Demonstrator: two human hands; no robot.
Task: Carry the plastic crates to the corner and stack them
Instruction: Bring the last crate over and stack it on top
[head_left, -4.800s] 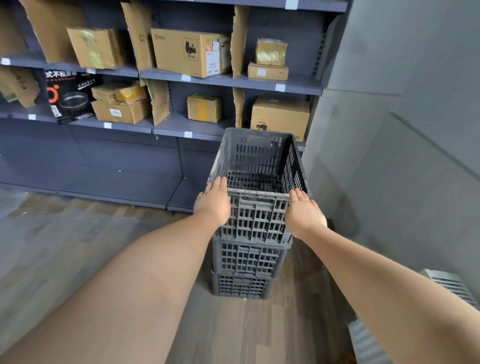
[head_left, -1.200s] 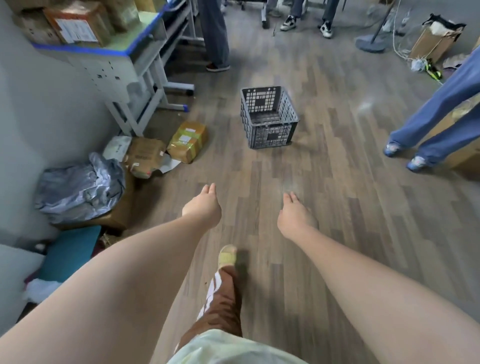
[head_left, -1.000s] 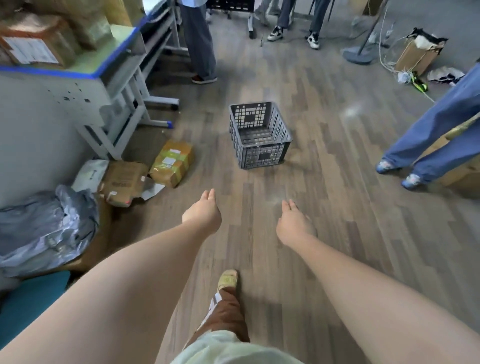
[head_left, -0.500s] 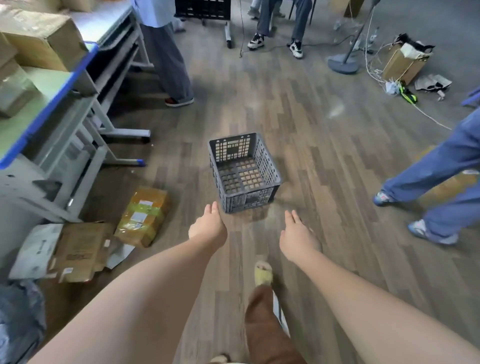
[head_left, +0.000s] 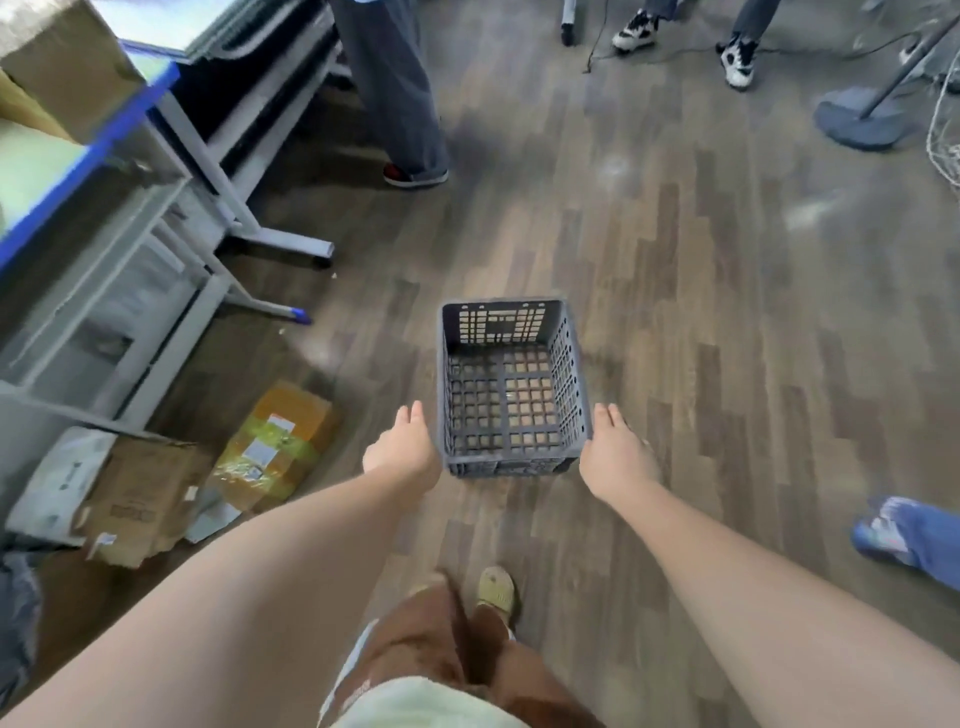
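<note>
One dark grey plastic crate with lattice walls and floor stands empty and upright on the wood floor just ahead of me. My left hand hovers beside its near left corner, fingers straight and together, holding nothing. Beside the near right corner my right hand is held the same way, palm inward. Whether either palm touches the crate wall I cannot tell. The stack in the corner is out of view.
A metal-legged table with a blue edge stands at the left, with cardboard parcels and flattened boxes on the floor below it. People's legs stand ahead and at right. A fan base sits far right.
I have left the stacked crates by the shelves, turned, and walked up to the lone crate. My hands have moved from short of it to either side of its near end.
</note>
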